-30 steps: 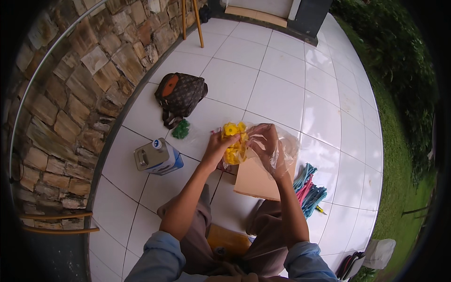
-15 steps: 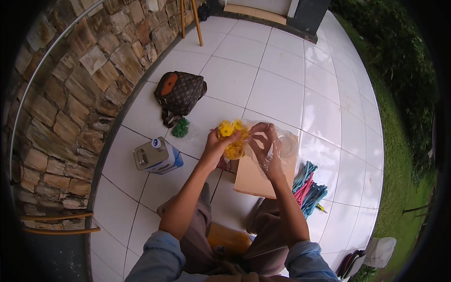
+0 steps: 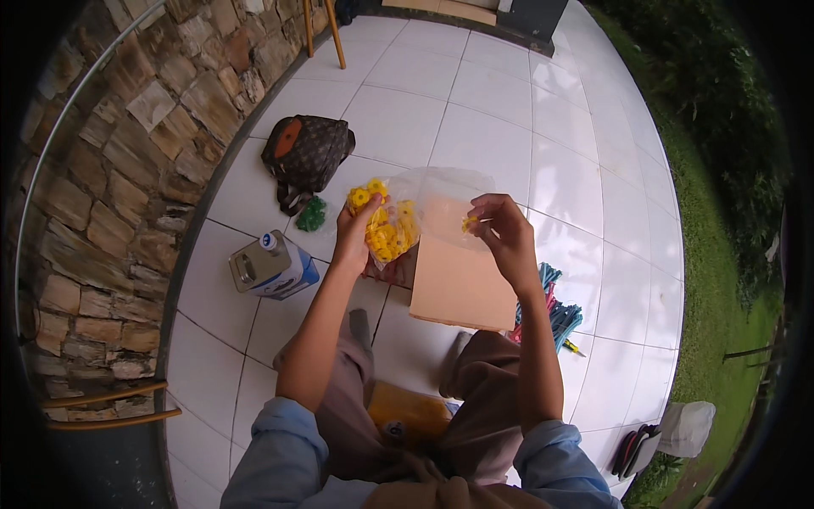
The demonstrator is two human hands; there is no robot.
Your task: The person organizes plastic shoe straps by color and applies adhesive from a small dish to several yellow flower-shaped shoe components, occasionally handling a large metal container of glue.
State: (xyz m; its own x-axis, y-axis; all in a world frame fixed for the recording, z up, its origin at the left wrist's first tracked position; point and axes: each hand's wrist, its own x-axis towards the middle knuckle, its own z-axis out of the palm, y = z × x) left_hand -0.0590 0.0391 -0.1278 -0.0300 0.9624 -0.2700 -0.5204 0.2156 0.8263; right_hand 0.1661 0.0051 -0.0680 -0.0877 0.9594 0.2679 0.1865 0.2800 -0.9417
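My left hand (image 3: pixel 354 237) holds up a clear plastic bag (image 3: pixel 424 195) by its left side, with several small yellow pieces (image 3: pixel 386 229) bunched inside it. My right hand (image 3: pixel 500 233) pinches one small yellow piece (image 3: pixel 468 223) at the bag's right side, fingers closed on it. Just below the bag a tan cardboard sheet (image 3: pixel 458 284) lies on the white tiled floor (image 3: pixel 475 127). I sit on the tiles with my knees in brown trousers (image 3: pixel 483 399) apart.
A brown patterned bag (image 3: pixel 307 153) and a small green bundle (image 3: pixel 311 215) lie by the stone wall (image 3: pixel 119 170). A metal can with a blue side (image 3: pixel 273 267) stands at my left. Coloured sticks (image 3: pixel 555 310) lie at the right, a yellow packet (image 3: pixel 407 416) between my legs. Grass borders the right.
Both hands have lifted the plastic bag higher and farther from me. My right hand has come off the bag's bulk and now pinches a single yellow piece.
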